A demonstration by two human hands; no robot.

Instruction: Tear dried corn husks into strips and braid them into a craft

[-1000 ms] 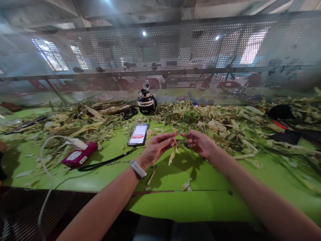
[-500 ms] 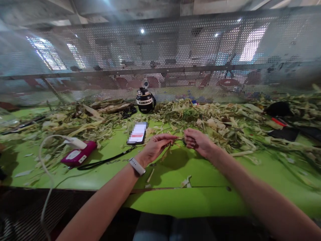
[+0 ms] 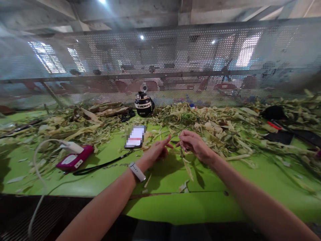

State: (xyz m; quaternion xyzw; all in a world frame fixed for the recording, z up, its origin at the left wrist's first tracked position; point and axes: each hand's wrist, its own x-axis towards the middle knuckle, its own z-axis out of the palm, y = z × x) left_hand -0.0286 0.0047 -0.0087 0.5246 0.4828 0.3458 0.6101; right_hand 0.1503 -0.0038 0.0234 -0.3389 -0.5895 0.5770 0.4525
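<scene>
Over the middle of the green table (image 3: 160, 209) my two hands face each other with a small gap between the fingertips. My right hand (image 3: 194, 144) pinches a corn husk strip (image 3: 187, 167), whose pale, thin end hangs below the fingers. My left hand (image 3: 156, 150), with a white band (image 3: 137, 171) on its wrist, has thumb and forefinger apart and nothing visible in it; its other fingers are partly hidden. Scraps of husk (image 3: 184, 186) lie on the table below my hands.
A phone (image 3: 135, 137) with a strap lies left of my hands. Farther left is a purple power bank (image 3: 75, 160) with a white cable. A black bottle (image 3: 144, 104) stands behind, among heaps of husk (image 3: 220, 122), before a perforated metal screen (image 3: 165, 53).
The husk strip has passed from between both hands to my right hand and now hangs down. My left thumb and forefinger have parted. The view has tilted slightly up.
</scene>
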